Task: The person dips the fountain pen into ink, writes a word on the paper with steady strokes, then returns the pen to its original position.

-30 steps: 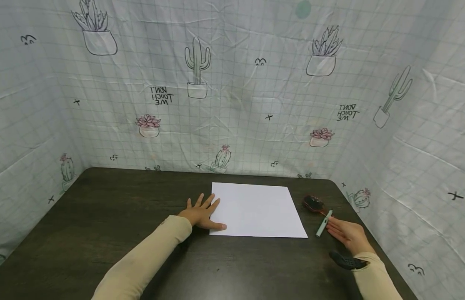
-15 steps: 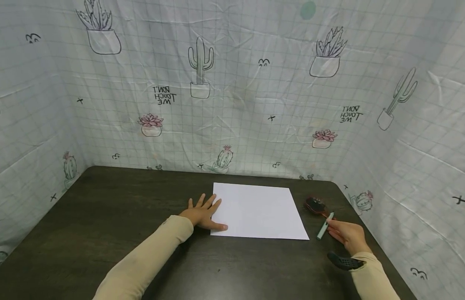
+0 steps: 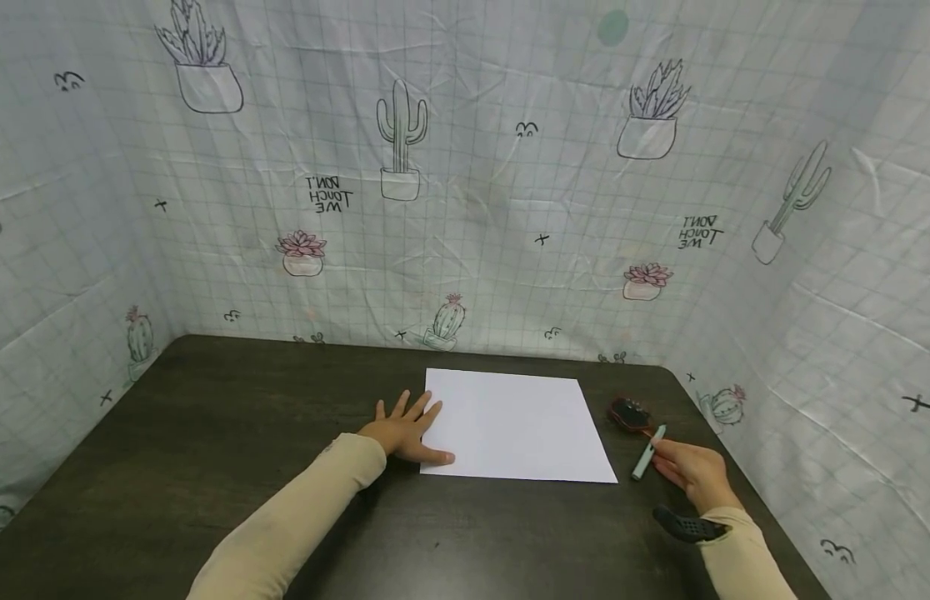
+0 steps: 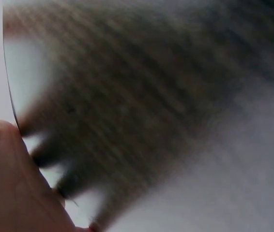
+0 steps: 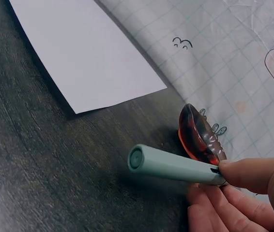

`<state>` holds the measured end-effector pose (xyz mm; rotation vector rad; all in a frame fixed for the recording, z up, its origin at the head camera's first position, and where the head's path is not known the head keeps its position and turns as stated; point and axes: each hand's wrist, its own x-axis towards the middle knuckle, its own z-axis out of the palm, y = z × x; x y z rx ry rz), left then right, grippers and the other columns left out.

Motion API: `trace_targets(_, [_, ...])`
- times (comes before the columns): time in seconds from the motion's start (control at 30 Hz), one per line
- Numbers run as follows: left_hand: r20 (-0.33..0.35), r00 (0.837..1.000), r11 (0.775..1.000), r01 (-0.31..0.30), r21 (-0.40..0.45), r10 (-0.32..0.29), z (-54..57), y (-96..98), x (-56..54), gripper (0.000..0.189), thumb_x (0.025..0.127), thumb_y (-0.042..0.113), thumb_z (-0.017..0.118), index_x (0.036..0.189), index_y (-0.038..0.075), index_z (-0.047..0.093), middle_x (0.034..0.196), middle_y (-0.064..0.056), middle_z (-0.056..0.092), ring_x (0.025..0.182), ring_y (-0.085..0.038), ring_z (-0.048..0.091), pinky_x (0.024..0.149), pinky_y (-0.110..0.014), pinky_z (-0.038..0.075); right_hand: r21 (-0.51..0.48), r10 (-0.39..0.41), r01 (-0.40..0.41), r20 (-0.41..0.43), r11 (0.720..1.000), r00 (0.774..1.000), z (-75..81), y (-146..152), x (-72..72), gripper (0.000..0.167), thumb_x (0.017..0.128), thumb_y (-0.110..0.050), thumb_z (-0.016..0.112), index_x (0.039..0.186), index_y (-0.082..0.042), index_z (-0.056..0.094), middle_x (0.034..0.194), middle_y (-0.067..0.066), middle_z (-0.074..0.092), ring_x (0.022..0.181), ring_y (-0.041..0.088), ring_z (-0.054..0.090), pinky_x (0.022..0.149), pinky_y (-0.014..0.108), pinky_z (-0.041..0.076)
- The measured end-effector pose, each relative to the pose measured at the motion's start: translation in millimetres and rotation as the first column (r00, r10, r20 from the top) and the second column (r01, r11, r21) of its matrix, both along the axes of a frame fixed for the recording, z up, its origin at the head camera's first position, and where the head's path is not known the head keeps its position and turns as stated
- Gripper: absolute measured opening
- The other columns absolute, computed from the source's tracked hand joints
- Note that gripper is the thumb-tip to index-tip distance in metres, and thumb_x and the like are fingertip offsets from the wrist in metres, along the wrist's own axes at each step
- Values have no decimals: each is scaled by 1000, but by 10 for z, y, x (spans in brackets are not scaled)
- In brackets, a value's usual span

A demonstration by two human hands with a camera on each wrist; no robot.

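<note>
My left hand (image 3: 405,435) lies with fingers spread over the left edge of a white sheet of paper (image 3: 517,425), thumb resting on its near corner. In the left wrist view, part of that palm (image 4: 11,179) shows at the paper's edge. At the right, my right hand (image 3: 693,471) pinches a pale green marker (image 3: 648,454) between thumb and fingers. The right wrist view shows the marker's round end (image 5: 137,158) pointing away from the fingers. Just behind it lies a reddish-brown hairbrush (image 3: 628,412) with a dark oval head; its handle is mostly hidden by the marker and hand.
The dark wooden table (image 3: 232,433) extends left of the paper and in front of it. A white cloth (image 3: 465,208) printed with cacti hangs around the back and both sides. A black band (image 3: 688,525) sits on my right wrist.
My right fingers, straighter beside the marker a second ago, have bent in and pinch it now. The left hand has stayed on the paper. The head view has shifted slightly.
</note>
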<state>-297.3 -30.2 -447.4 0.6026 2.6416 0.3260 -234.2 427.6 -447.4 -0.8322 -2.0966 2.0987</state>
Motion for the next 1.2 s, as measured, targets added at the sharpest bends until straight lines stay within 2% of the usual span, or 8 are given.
trace_targets(0.1, [-2,1000,1000,1,-2,-1,16,-4,0,98,82,75,49,156,26,9,162,0,-1,147,-35,-7,110,-67,-3,-3,5,-5,-9,1000,1000,3,3,-14,8,84,2,70,83,-6,71,72,-5,68,68,8,68,69,27,57])
trace_targets(0.23, [-2,1000,1000,2,-8,-2,-92,2,-68,102,78,79,48,156,27,8,162,1,-3,147,-34,-9,109,-67,-5,-4,24,-24,-8,1000,1000,-9,10,2,8,84,1,70,84,-7,72,73,-7,67,69,7,67,70,26,57])
trace_targets(0.43, [2,1000,1000,6,9,-6,-185,12,-127,107,74,84,47,156,29,7,162,3,-5,146,-33,-12,109,-66,-9,-3,45,-45,-34,999,998,17,8,39,10,88,-2,67,98,-4,68,75,-9,66,70,6,67,70,25,57])
trace_targets(0.53, [7,1000,1000,8,13,-8,-225,-1,-154,110,71,88,45,156,30,5,162,4,-8,146,-32,-14,108,-66,-12,6,48,-47,-62,999,997,42,-10,35,21,88,-3,66,109,-2,61,76,-10,64,70,5,66,71,24,57])
trace_targets(0.77, [24,1000,1000,10,-10,-10,-48,-5,-60,104,77,82,46,156,28,4,162,2,-8,146,-32,-13,108,-67,-10,88,53,-45,-86,995,995,86,-41,15,54,90,-9,67,136,0,40,80,-14,61,74,0,62,72,19,55])
trace_targets(0.87, [27,1000,1000,5,-8,-5,-15,2,-41,102,78,80,47,156,27,6,162,2,-7,146,-32,-12,109,-66,-9,71,51,-43,-116,997,992,100,-53,14,52,90,-7,66,135,-13,40,79,-14,62,74,1,63,71,19,55])
trace_targets(0.97, [23,1000,1000,6,-11,-6,-98,6,-86,105,76,83,46,156,29,4,162,3,-8,146,-32,-13,109,-66,-10,46,67,-61,-149,997,987,105,-62,19,46,91,-6,65,128,-25,45,79,-13,64,73,3,64,69,20,55])
trace_targets(1.2, [-2,1000,1000,1,-2,-1,-329,-6,-234,110,70,88,45,155,34,2,161,7,-10,146,-31,-16,108,-66,-11,-24,167,-182,-287,983,943,87,-63,22,28,96,-9,58,118,-25,67,87,-8,68,78,6,67,71,21,56])
